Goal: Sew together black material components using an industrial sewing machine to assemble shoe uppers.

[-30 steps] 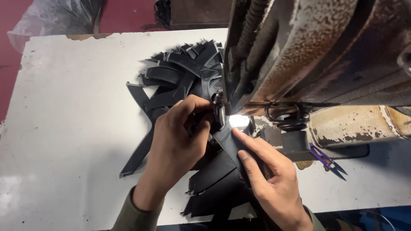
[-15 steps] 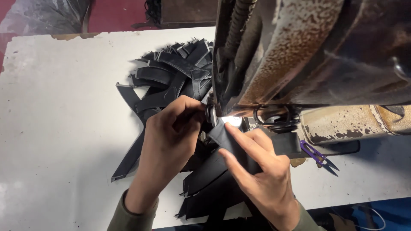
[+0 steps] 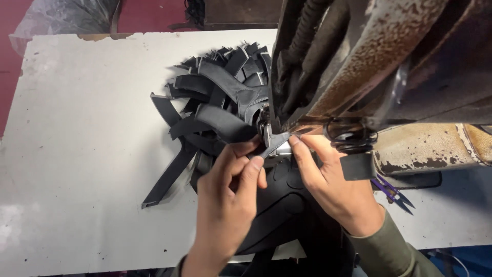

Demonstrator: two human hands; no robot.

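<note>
1. Your left hand point(image 3: 228, 205) is bare, with short, plain nails and no glove or ring.
2. Your right hand point(image 3: 333, 190) is bare too; an olive-green long sleeve point(image 3: 392, 251) covers its wrist.

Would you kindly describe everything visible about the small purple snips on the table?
The purple snips lie flat on the white table, just right of the right hand and below the rusty machine arm. Thin purple handles cross, ending in dark pointed tips toward the right. They look like plastic-handled thread cutters. Nothing holds them; the far end is partly hidden.
</note>
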